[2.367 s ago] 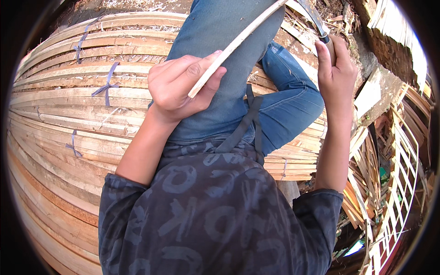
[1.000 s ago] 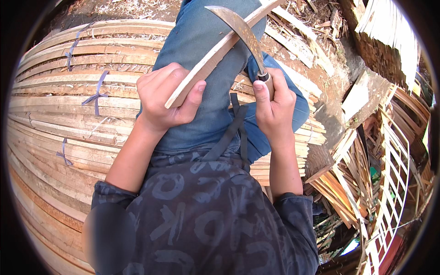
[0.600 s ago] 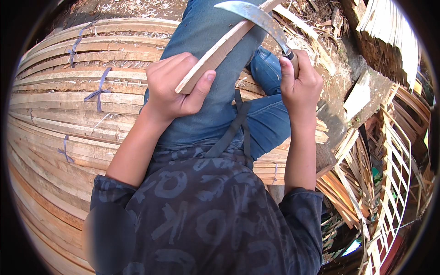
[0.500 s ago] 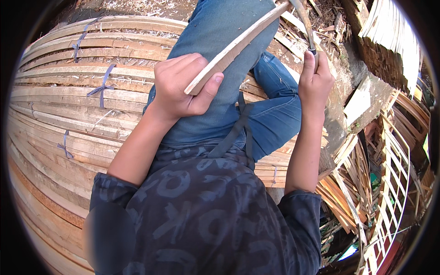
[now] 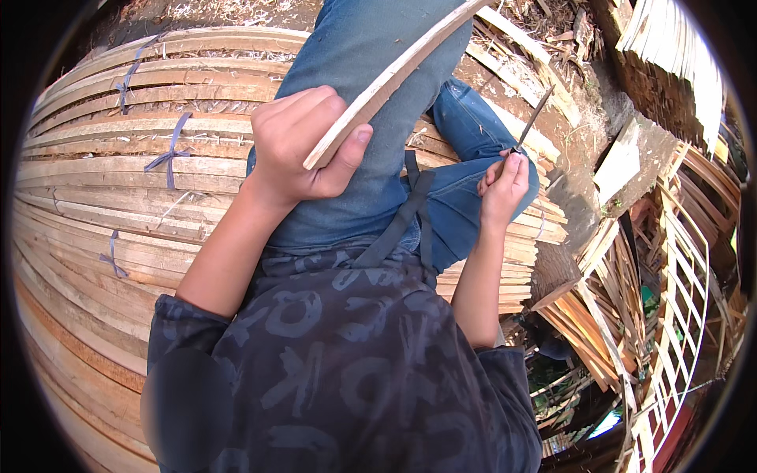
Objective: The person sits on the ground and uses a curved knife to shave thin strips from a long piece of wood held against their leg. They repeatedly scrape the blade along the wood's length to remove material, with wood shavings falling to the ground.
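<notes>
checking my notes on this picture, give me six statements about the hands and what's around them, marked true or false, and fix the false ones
1. The left hand grips a wooden strip. True.
2. The right hand is empty. False: it holds a knife.
3. The knife's blade is cutting into the strip. False: the two are apart, with the blade off to the right of the strip.
4. Purple ties bind wood bundles on the left. True.
5. The jeans are red. False: they are blue.
6. A dark strap lies over the jeans. True.
</notes>
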### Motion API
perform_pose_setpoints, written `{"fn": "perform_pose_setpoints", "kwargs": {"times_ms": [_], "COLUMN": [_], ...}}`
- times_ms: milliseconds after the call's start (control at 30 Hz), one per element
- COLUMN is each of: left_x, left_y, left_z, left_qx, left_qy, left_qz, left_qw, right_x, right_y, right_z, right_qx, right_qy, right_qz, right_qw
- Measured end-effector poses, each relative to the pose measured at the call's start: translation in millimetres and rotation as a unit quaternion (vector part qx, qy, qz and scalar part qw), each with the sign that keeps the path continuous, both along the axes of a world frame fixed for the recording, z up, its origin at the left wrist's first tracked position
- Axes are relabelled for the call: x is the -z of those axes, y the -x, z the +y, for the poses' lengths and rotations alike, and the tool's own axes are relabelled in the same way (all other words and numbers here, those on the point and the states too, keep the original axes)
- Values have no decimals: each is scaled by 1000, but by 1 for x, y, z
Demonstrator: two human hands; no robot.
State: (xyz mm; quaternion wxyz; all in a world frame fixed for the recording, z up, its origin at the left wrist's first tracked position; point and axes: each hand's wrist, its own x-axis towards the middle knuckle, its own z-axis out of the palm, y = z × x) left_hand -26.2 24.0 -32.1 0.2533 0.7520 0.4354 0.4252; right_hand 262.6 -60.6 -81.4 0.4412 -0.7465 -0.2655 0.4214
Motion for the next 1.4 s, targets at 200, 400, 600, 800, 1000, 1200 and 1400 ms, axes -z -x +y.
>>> {"fn": "perform_pose_setpoints", "kwargs": {"times_ms": [200, 400, 600, 800, 1000, 1200, 1400], "left_x": [3, -14, -22, -85, -92, -90, -99], "left_y": [-2, 4, 19, 15, -4, -18, -21], "left_z": [-4, -21, -14, -10, -8, 1, 19], "left_qx": [-47, -43, 0, 46, -2, -103, -91], "left_qy": [-91, -111, -87, 92, 224, 212, 330], "left_qz": [17, 59, 95, 200, 317, 327, 374], "left_qw": [995, 991, 992, 974, 922, 915, 862], "right_x": [-23, -52, -27, -11, -12, -15, -12], "right_y": [31, 43, 49, 58, 60, 61, 61], "right_z": [45, 75, 40, 12, 28, 34, 27], "right_qx": [-89, -113, -97, -132, -161, -187, -221], "right_qy": [-109, -120, -88, -39, -67, -57, -53], "right_qz": [99, 198, 247, 224, 231, 155, 84], "right_qw": [985, 966, 960, 965, 957, 968, 970]}}
